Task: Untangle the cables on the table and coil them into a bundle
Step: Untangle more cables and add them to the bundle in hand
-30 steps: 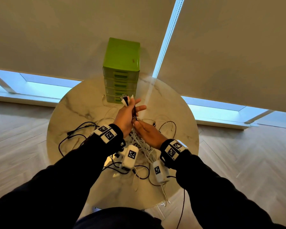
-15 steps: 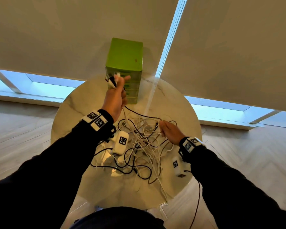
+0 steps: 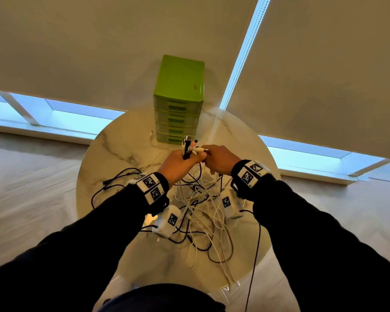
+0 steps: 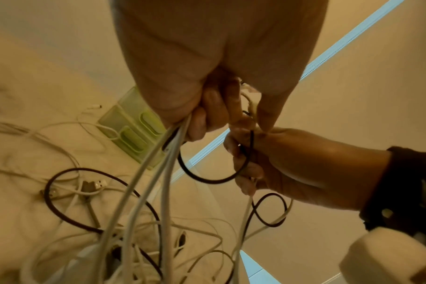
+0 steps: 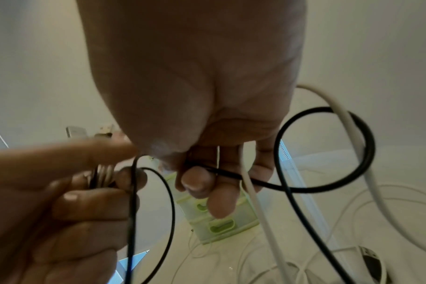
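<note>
A tangle of black and white cables (image 3: 203, 212) lies on the round marble table (image 3: 122, 154). My left hand (image 3: 180, 161) is raised above it, gripping a bunch of cable ends (image 3: 188, 143) that stick up past the knuckles; white strands (image 4: 158, 173) hang from that fist. My right hand (image 3: 218, 157) touches the left one and holds a black cable (image 5: 304, 153) and a white cable (image 5: 255, 201) in its curled fingers. A black loop (image 4: 214, 173) spans between the two hands.
A green drawer unit (image 3: 178, 97) stands at the table's far edge, just beyond my hands. Black cable ends (image 3: 113, 183) trail to the left on the table. White wrist-camera boxes (image 3: 169, 219) hang below both forearms. One black lead (image 3: 254, 255) drops off the right rim.
My left hand came down and back from the green drawers. My right hand rose from the tangle and moved left to meet it, bringing a cable up.
</note>
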Motion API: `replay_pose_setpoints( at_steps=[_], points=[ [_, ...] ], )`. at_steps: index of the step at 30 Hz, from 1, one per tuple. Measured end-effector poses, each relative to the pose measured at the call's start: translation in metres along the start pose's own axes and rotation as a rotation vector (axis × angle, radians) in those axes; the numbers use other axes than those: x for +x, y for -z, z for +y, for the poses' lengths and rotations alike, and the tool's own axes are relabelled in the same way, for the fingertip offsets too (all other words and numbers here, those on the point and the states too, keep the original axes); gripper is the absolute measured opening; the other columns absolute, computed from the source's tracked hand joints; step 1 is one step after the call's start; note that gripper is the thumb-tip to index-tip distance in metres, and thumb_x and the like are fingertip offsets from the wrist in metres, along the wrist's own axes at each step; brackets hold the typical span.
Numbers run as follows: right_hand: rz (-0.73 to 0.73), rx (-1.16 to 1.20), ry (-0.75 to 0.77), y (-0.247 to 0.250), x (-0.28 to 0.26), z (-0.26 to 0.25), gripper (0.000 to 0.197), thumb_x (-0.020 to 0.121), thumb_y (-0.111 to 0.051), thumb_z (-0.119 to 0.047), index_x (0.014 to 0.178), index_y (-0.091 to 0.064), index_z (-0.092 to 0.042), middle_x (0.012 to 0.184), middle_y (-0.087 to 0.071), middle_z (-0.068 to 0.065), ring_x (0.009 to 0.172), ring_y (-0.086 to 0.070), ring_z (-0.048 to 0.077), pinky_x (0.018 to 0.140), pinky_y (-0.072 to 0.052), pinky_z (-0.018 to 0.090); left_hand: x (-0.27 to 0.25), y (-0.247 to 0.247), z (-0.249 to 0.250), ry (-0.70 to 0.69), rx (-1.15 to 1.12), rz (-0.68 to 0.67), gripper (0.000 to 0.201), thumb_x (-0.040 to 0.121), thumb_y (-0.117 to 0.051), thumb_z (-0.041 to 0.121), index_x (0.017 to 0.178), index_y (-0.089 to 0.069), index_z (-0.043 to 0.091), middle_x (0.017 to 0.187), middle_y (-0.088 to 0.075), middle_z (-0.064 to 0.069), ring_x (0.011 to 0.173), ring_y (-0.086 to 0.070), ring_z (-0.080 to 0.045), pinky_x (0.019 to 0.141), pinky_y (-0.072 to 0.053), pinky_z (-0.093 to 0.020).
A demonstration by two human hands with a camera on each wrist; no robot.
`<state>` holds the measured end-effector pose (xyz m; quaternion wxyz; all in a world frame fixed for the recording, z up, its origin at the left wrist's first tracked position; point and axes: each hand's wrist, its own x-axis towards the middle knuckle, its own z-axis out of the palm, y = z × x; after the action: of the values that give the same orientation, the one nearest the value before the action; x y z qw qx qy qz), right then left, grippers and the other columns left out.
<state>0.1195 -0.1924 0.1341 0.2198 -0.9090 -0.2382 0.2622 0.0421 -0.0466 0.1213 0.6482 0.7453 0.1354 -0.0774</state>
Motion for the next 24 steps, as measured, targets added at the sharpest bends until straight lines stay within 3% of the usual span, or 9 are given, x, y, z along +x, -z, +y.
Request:
replay_pose_setpoints(
  at_steps=[1,2,5,8,10,12,14,20,24],
  points=[
    [-0.003,-0.007,0.022,-0.001,0.002,0.001,0.024,0.101,-0.037,-0.012,0.091,-0.059,-0.012,0.080,-0.059,0.002,0.065,-0.067,0.024,0.059,-0.051,0.032,0.002,0.003,-0.003,-0.003,0.039,0.000,0.023,0.094,-0.068,0.039,0.104,-0.073,0.019,0.077,-0.069,0.011,0.065,-0.057,-0.017,0.069,-0.046,-0.034],
    [-0.004,-0.004,0.043,-0.002,0.004,0.003,0.028,0.104,-0.036,-0.019,0.091,-0.059,-0.011,0.080,-0.059,0.002,0.062,-0.066,0.021,0.060,-0.051,0.032,0.004,0.005,-0.005,-0.003,0.068,0.006,0.022,0.095,-0.066,0.036,0.104,-0.073,0.017,0.072,-0.067,0.009,0.074,-0.060,-0.024,0.071,-0.044,-0.035],
    [-0.001,0.036,0.101,-0.005,0.003,0.008,0.045,0.108,-0.031,-0.041,0.095,-0.062,-0.011,0.075,-0.063,0.002,0.058,-0.063,0.014,0.064,-0.049,0.027,0.011,0.006,-0.011,0.029,-0.049,0.030,0.025,0.099,-0.055,0.030,0.090,-0.069,0.011,0.051,-0.045,0.012,0.056,-0.041,-0.012,0.059,-0.032,-0.032],
    [0.074,0.109,0.167,-0.011,-0.008,0.014,0.044,0.107,-0.029,-0.045,0.090,-0.059,-0.017,0.068,-0.062,0.002,0.062,-0.059,0.014,0.068,-0.046,0.028,0.024,0.007,-0.008,0.060,-0.289,0.097,0.031,0.102,-0.048,0.035,0.088,-0.061,0.010,0.059,-0.031,0.006,0.054,-0.027,-0.014,0.055,-0.022,-0.034],
    [0.121,0.126,0.197,-0.018,-0.016,0.022,0.038,0.107,-0.030,-0.044,0.086,-0.054,-0.024,0.070,-0.061,0.004,0.064,-0.057,0.016,0.069,-0.047,0.031,0.030,0.008,0.001,0.034,-0.396,0.168,0.029,0.101,-0.048,0.039,0.102,-0.062,0.014,0.065,-0.042,0.005,0.052,-0.027,-0.011,0.055,-0.023,-0.032],
    [0.147,0.121,0.204,-0.026,-0.023,0.036,0.033,0.107,-0.030,-0.041,0.086,-0.050,-0.025,0.071,-0.060,0.004,0.065,-0.057,0.018,0.069,-0.047,0.035,0.035,0.010,0.010,0.001,-0.485,0.195,0.024,0.103,-0.045,0.039,0.117,-0.059,0.024,0.090,-0.069,0.000,0.052,-0.029,-0.008,0.052,-0.028,-0.025],
    [0.173,0.091,0.191,-0.032,-0.027,0.049,0.029,0.108,-0.033,-0.036,0.089,-0.049,-0.022,0.073,-0.060,0.004,0.066,-0.055,0.021,0.070,-0.046,0.039,0.035,0.011,0.019,-0.018,-0.550,0.176,0.021,0.107,-0.038,0.034,0.123,-0.052,0.030,0.106,-0.076,-0.004,0.051,-0.025,-0.008,0.050,-0.029,-0.021],
    [0.266,0.036,0.230,-0.031,-0.032,0.073,0.020,0.104,-0.050,-0.019,0.100,-0.064,-0.005,0.089,-0.061,0.009,0.083,-0.055,0.025,0.078,-0.042,0.034,0.038,0.014,0.029,-0.045,-0.641,0.263,0.021,0.108,-0.037,0.029,0.105,-0.058,0.026,0.072,-0.065,0.003,0.047,-0.029,-0.006,0.053,-0.027,-0.026],
    [0.258,0.106,0.136,-0.025,-0.037,0.103,0.020,0.099,-0.060,-0.018,0.116,-0.069,-0.012,0.104,-0.064,0.003,0.092,-0.062,0.020,0.085,-0.054,0.034,0.038,0.023,0.032,-0.055,-0.675,0.271,0.023,0.108,-0.036,0.028,0.090,-0.048,0.022,0.064,-0.051,0.006,0.044,-0.027,-0.006,0.045,-0.030,-0.020]
  ],
)
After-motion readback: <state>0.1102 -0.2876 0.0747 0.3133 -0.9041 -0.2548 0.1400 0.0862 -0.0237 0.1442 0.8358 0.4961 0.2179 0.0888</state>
